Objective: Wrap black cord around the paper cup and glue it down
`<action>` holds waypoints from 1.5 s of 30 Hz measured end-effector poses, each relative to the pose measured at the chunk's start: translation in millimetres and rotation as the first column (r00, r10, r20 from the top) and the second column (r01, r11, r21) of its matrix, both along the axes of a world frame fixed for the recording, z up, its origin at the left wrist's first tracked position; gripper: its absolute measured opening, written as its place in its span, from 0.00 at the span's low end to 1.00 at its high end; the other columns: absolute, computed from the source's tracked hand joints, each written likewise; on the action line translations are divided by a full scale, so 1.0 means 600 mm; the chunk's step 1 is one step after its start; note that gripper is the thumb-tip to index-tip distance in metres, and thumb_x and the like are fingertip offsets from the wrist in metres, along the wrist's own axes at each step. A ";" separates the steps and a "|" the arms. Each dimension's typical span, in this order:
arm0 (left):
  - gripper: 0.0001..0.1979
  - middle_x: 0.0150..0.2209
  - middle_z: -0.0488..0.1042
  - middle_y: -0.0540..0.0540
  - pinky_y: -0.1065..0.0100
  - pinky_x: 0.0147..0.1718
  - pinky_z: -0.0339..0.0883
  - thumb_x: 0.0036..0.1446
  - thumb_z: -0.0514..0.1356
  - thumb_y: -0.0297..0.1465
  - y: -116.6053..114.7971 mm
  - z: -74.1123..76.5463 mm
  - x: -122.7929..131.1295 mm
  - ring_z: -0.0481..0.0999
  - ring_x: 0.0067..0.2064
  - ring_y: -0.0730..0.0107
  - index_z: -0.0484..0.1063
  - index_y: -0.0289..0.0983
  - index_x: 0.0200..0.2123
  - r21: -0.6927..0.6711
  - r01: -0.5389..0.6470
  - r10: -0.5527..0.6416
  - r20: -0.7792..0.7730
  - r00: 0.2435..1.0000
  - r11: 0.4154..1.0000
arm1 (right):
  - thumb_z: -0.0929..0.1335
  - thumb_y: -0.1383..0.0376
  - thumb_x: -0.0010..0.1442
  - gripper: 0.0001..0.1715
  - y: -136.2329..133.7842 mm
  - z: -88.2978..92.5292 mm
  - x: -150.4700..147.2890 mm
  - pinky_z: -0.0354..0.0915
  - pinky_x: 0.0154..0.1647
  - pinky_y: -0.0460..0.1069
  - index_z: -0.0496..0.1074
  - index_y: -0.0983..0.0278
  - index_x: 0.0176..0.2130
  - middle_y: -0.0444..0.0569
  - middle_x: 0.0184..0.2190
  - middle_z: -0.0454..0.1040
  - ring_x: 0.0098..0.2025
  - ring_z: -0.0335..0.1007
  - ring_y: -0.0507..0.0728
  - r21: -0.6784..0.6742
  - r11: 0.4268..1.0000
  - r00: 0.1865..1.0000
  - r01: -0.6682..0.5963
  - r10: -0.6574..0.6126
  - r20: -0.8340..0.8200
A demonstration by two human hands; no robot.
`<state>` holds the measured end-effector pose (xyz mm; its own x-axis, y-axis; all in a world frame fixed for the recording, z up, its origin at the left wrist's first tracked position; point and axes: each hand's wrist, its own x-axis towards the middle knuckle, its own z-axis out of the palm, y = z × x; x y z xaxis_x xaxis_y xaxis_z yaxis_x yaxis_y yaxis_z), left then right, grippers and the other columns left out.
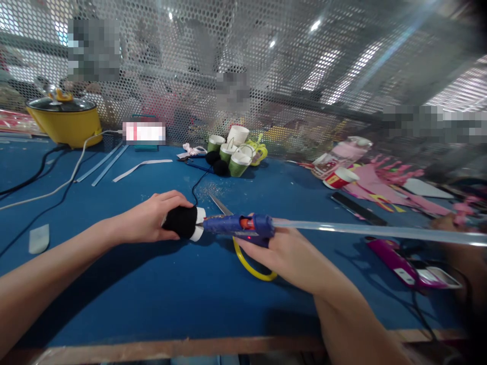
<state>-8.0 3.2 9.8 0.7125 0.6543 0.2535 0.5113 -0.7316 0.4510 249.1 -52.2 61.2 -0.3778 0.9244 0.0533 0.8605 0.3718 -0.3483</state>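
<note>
My left hand [160, 215] is closed around a paper cup wrapped in black yarn [179, 223], tipped on its side. White flaps of the cup [199, 232] splay out at its right end. A blue glue gun [232, 225] is gripped in my right hand [285, 251], its nozzle at those white flaps; whether it touches them I cannot tell. From the gun's back a long clear glue stick [365, 230] reaches far right. Under the gun lies a pair of scissors with yellow handles [253, 271]. A black strand runs from the wrapped cup toward black yarn balls [219, 167].
Several green-wrapped cups [239, 163] stand at the back by the perforated metal screen [182, 61]. A yellow electric pot [70, 121] is at back left, with cables near it. On the right are a purple power strip [391, 261], pink sheets [369, 182] and another person's hand [445, 225].
</note>
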 end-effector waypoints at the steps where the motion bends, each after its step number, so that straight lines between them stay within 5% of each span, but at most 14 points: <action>1: 0.26 0.49 0.64 0.42 0.60 0.46 0.62 0.47 0.63 0.29 0.000 0.000 0.000 0.66 0.49 0.60 0.59 0.39 0.50 0.001 -0.002 0.002 0.001 1.000 1.000 | 0.62 0.58 0.55 0.15 0.000 -0.001 0.000 0.58 0.23 0.47 0.67 0.62 0.23 0.43 0.21 0.70 0.22 0.63 0.52 -0.011 1.000 1.000 0.006 -0.006 0.006; 26: 0.26 0.51 0.64 0.41 0.59 0.46 0.58 0.48 0.62 0.27 -0.007 0.007 0.005 0.64 0.52 0.58 0.57 0.38 0.50 0.066 0.035 -0.031 -0.067 0.997 0.997 | 0.62 0.61 0.56 0.18 0.022 -0.005 0.002 0.56 0.21 0.47 0.61 0.62 0.17 0.41 0.14 0.62 0.19 0.59 0.51 0.078 0.997 0.999 0.000 0.004 -0.050; 33: 0.26 0.51 0.64 0.41 0.59 0.46 0.58 0.48 0.63 0.27 -0.008 0.008 0.005 0.64 0.52 0.59 0.57 0.39 0.50 0.067 0.032 -0.026 -0.082 0.996 0.997 | 0.61 0.59 0.56 0.17 0.010 0.008 0.002 0.56 0.20 0.46 0.63 0.62 0.19 0.41 0.15 0.63 0.19 0.57 0.50 -0.052 0.999 0.996 0.016 -0.020 -0.091; 45: 0.25 0.50 0.65 0.41 0.60 0.45 0.57 0.48 0.62 0.27 -0.010 0.010 0.004 0.65 0.51 0.58 0.57 0.39 0.49 0.107 0.056 -0.047 -0.085 0.995 0.993 | 0.62 0.63 0.54 0.16 0.026 0.007 -0.012 0.57 0.21 0.45 0.59 0.63 0.17 0.41 0.15 0.62 0.19 0.57 0.50 0.043 0.998 0.996 0.039 -0.035 -0.083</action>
<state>-5.5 -2.7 15.7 0.7660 0.5876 0.2607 0.5036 -0.8005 0.3249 241.7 -36.4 65.2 -0.3361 0.9337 0.1237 0.8432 0.3569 -0.4022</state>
